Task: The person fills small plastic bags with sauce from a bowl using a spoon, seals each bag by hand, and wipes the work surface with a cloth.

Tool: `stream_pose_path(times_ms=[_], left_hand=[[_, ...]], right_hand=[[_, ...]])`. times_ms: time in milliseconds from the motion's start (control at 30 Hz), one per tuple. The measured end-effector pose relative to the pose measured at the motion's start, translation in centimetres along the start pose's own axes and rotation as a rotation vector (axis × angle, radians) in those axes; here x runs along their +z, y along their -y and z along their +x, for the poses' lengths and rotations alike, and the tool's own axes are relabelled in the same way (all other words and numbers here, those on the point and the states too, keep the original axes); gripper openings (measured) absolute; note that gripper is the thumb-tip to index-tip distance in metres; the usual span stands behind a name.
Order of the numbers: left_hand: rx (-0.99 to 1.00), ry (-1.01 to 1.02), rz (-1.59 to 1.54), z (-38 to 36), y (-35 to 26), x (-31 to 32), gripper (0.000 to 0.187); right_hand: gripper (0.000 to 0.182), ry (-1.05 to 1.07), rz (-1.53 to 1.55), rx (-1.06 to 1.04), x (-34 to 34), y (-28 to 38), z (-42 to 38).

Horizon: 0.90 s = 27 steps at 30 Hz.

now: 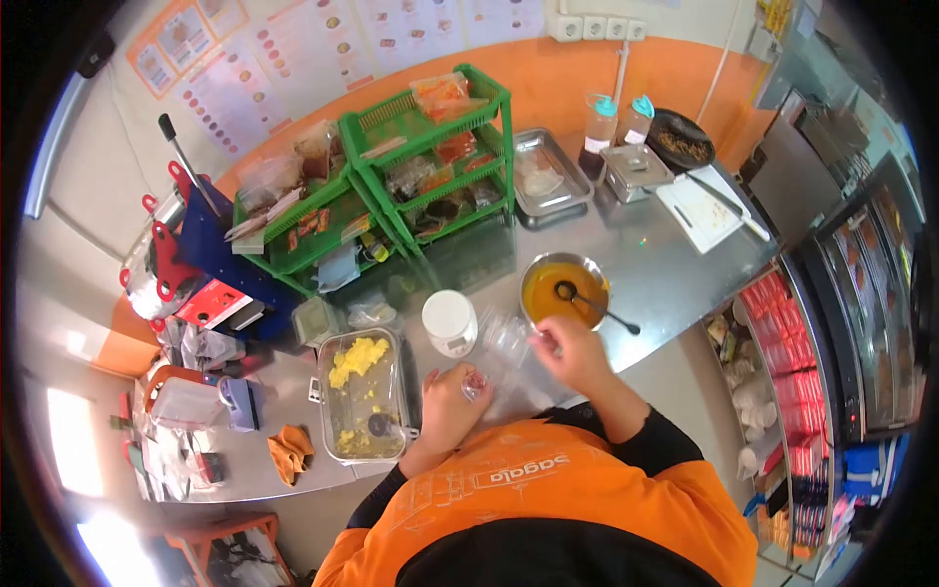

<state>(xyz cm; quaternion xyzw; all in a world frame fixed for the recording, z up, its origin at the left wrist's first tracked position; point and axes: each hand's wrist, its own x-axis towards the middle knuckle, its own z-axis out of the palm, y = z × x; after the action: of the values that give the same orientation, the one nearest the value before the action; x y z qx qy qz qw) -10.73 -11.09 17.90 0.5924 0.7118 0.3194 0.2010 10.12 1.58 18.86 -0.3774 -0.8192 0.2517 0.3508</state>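
Observation:
My left hand (453, 403) is at the table's front edge, its fingers wrapped round a small clear plastic piece (476, 384) that looks like a cup. My right hand (572, 354) is closed just below the metal bowl (528, 313); whatever its fingertips pinch is too small to make out. Between my hands lies crumpled or stacked clear plastic (505, 338). Orange-yellow liquid fills the bowl, with a black ladle (587, 301) resting in it. A white kitchen scale (450, 321) stands just beyond my left hand.
To the left is a metal tray (326, 421) with yellow crumbled food and a scoop. Green tiered racks (377, 191) hold packets at the back. A steel tray (562, 205), squeeze bottles (599, 127), and a white cutting board (699, 220) with a knife occupy the back right.

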Motion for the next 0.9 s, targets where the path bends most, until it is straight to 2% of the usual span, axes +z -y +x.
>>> stream_pose_path(times_ms=[33, 67, 100, 200, 300, 400, 500, 600, 700, 900], left_hand=[[-0.01, -0.032, -0.005, 1.0, -0.8, 0.7, 0.023], [-0.005, -0.072, -0.016, 1.7, -1.4, 1.4, 0.022], [-0.007, -0.108, -0.028, 2.3, -1.9, 2.1, 0.021], [-0.044, -0.184, -0.104, 3.5, -2.8, 4.1, 0.021], [-0.137, -0.271, -0.217, 3.8, -4.1, 5.8, 0.021], [-0.174, -0.358, -0.276, 3.9, -5.4, 6.6, 0.021], [-0.16, -0.417, -0.26, 4.0, -5.6, 7.0, 0.022], [-0.18, -0.419, -0.244, 4.3, -6.5, 6.9, 0.022], [-0.174, -0.431, -0.23, 4.6, -6.6, 7.2, 0.022], [-0.147, -0.427, -0.151, 5.3, -6.6, 8.2, 0.022]], right_hand=[[0.027, -0.079, -0.238, -0.029, -1.6, -3.5, 0.6], [0.032, -0.005, -0.563, 0.093, -3.3, -5.8, 0.4], [0.033, 0.123, -0.682, 0.357, -4.2, -8.6, 0.2], [0.033, 0.412, -0.507, 0.57, -6.3, -13.5, 0.0], [0.027, 0.48, -0.41, 0.407, -7.0, -16.2, -0.1], [0.018, 0.441, -0.403, 0.17, -7.8, -17.9, 0.5], [0.012, 0.523, -0.528, 0.061, -9.3, -16.7, 1.6], [0.013, 0.496, -0.632, 0.052, -9.2, -16.4, 2.1], [0.012, 0.456, -0.573, 0.039, -8.8, -17.1, 1.5], [0.013, 0.402, -0.043, 0.272, -8.2, -21.3, 0.5]])
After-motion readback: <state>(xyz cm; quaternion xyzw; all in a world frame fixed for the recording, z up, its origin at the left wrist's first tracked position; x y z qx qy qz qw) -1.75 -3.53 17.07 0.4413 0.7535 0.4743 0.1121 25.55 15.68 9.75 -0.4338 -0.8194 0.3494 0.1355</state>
